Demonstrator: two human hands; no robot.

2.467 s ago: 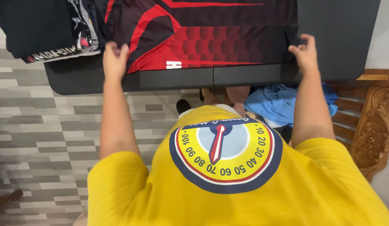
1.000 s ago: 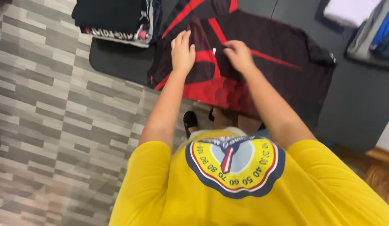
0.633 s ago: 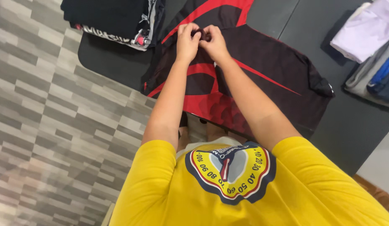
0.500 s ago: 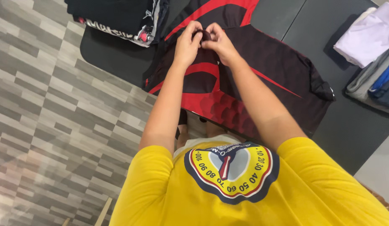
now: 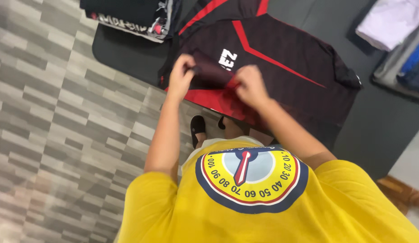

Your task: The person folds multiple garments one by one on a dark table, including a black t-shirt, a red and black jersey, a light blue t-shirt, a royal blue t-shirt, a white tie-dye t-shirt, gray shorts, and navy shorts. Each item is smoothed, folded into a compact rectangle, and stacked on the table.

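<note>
A black and red sports jersey [image 5: 281, 58] lies spread on a dark table [image 5: 128, 54]. My left hand [image 5: 180, 76] pinches a folded flap of the jersey near its left edge. My right hand [image 5: 250, 85] grips the same flap a little to the right, close to the table's front edge. Between both hands the fabric is lifted and doubled over toward me. My yellow shirt with a round dial print fills the bottom of the view.
A stack of folded dark clothes [image 5: 133, 15] sits at the table's far left. Folded white [image 5: 389, 22], grey and blue garments [image 5: 409, 63] lie at the far right. Grey patterned floor tiles [image 5: 52, 121] stretch to the left; my sandalled feet [image 5: 198, 128] stand under the table edge.
My hands came from the jersey's two outer corners to its middle, gripped the cloth together, then drew a flap back toward me and moved slightly apart.
</note>
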